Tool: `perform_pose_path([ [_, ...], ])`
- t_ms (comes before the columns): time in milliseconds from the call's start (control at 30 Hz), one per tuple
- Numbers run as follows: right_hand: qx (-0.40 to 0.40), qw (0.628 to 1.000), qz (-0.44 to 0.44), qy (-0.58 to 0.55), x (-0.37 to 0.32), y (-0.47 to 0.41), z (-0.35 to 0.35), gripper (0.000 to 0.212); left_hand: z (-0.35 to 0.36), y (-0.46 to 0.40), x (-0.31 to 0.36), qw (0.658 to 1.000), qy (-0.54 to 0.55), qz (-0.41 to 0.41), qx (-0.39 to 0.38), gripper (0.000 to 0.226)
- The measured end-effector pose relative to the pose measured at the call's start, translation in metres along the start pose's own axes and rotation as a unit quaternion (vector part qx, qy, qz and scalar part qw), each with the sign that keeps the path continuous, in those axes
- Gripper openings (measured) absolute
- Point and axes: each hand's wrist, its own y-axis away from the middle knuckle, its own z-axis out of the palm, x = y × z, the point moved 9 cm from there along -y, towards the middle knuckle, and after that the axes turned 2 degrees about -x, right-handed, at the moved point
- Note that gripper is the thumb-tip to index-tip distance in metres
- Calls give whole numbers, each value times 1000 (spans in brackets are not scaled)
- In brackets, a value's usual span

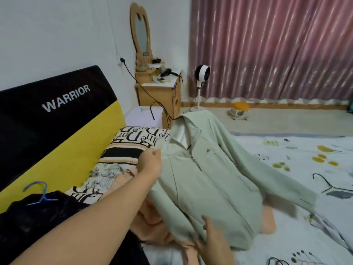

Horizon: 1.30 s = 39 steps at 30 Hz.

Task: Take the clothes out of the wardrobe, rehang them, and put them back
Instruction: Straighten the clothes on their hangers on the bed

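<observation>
1. While the left hand pinches the jacket at its near shoulder, the hanger sits inside the collar, its hook rising just above and beyond the grip.
2. The jacket hangs tilted over the bed, body trailing down and away from the pinch and one sleeve flung out on the far side from it.
3. The right hand is under the hem, well below the pinch, fingers fairly straight against the cloth; it seems to steady rather than grasp.
4. Risk, as I judge it: the pinch takes cloth only, so the shoulder could slide off the hanger arm and the jacket drop.
5. Risk: the loose sleeve may snag the spare hanger lying on the bed beyond it.
6. Risk: the hook, free above the grip, could swing and twist the collar off centre.
7. Writing: the headboard, left of the grip, reads "WARRIOR"; a small logo on the jacket's chest looks like "alo"; the pillow beside the grip carries large lettering, not legible whole.
</observation>
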Motion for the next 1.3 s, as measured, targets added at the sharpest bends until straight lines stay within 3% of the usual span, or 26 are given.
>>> perform_pose_path([
  [133, -76, 988, 24, 128, 22, -7, 47, 71, 20, -29, -97, 997, -61, -42, -10, 34],
  [233, -90, 979, 33, 182, 51, -7, 82, 92, 24, -41, -169, 993, -76, -88, 1, 38],
  [300, -63, 982, 27, 178, 71, -11, 105, 83, 18, -45, -215, 987, -90, -131, 11, 39],
  [433, -66, 974, -6, 216, 72, -10, 125, 40, 15, -51, -282, 973, -132, -188, -20, 38],
  [533, -38, 976, -21, 214, 74, -8, 133, 45, 27, -43, -279, 956, -260, -133, -34, 46],
  [633, -26, 980, -23, 198, 81, -8, 139, 40, 58, -17, -242, 908, -411, 63, -59, 60],
  [700, -51, 978, -12, 200, 83, -6, 146, 36, 86, 3, -238, 859, -465, 167, -135, 60],
  [800, -81, 975, -5, 206, 78, -2, 144, 35, 109, 20, -275, 768, -543, 159, -300, 58],
  [867, -93, 976, 13, 195, 76, 1, 137, 37, 107, 21, -290, 739, -561, 114, -356, 59],
  [967, -94, 973, 9, 212, 65, 6, 121, 44, 104, 22, -274, 746, -565, 107, -336, 56],
  [1033, -143, 969, 18, 200, 66, 12, 116, 48, 107, 30, -250, 761, -551, 121, -320, 49],
  [1067, -142, 969, 19, 203, 66, 16, 109, 40, 111, 38, -238, 766, -541, 137, -320, 44],
  [1133, -150, 965, 17, 216, 71, 26, 100, 27, 122, 60, -213, 776, -509, 171, -331, 37],
  [1300, -137, 974, -3, 180, 73, 55, 59, 34, 156, 138, -168, 796, -410, 204, -396, 30],
])
